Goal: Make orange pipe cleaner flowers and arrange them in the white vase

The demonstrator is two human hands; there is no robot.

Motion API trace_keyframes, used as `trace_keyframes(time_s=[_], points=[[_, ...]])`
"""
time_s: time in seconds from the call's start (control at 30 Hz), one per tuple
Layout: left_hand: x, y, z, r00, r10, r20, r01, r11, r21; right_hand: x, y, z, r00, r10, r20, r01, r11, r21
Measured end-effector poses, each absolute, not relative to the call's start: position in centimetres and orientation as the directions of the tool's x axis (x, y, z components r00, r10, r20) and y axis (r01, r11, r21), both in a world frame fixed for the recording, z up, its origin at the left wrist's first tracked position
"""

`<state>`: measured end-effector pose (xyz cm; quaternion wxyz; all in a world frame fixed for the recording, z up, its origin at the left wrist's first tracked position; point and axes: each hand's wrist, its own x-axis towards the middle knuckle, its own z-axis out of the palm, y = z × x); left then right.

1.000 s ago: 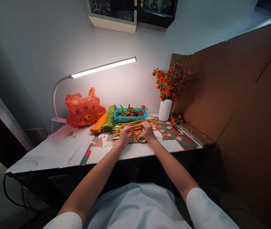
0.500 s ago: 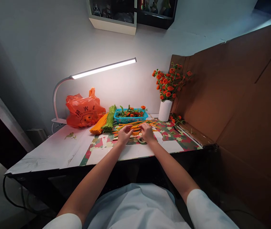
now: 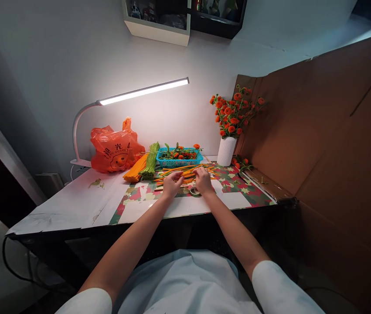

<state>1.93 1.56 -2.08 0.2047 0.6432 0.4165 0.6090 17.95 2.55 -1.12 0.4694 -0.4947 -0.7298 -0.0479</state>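
Note:
Both hands are over the near part of the table, a short gap apart. My left hand (image 3: 172, 186) has its fingertips pinched on an orange pipe cleaner (image 3: 188, 175), which runs across towards the other hand. The fingers of my right hand (image 3: 203, 181) are closed at its other end. Loose orange pipe cleaners (image 3: 168, 170) lie spread behind and under the hands. A roll of green tape (image 3: 194, 191) lies flat between my wrists. How the fingertips grip is too small to make out fully.
An orange pipe cleaner bundle (image 3: 135, 170) and a green one (image 3: 151, 162) lie left. Behind are a blue basket (image 3: 179, 163) of orange flowers, a white vase (image 3: 226, 151) and a red plastic bag (image 3: 117, 150). A lamp (image 3: 144, 90) hangs above; cardboard (image 3: 329, 131) walls the right.
The view has shifted slightly. Both hands stay in nearly the same place, with the orange pipe cleaner still between them; the fingers have moved only a little.

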Motion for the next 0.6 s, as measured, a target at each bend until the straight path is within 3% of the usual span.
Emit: trace_keyframes(time_s=[0.4,0.6], points=[[2.12,1.24,-1.72,-0.153,0.790,0.593,0.335,-0.523,0.783,17.69,2.71,-1.60,-0.017,0.695,0.719,0.711,0.514,-0.480],[1.86,1.45,-1.86,-0.095,0.753,0.651,0.400,-0.570,0.718,18.04,2.82,-1.60,-0.086,0.700,0.709,0.735,0.525,-0.429]])
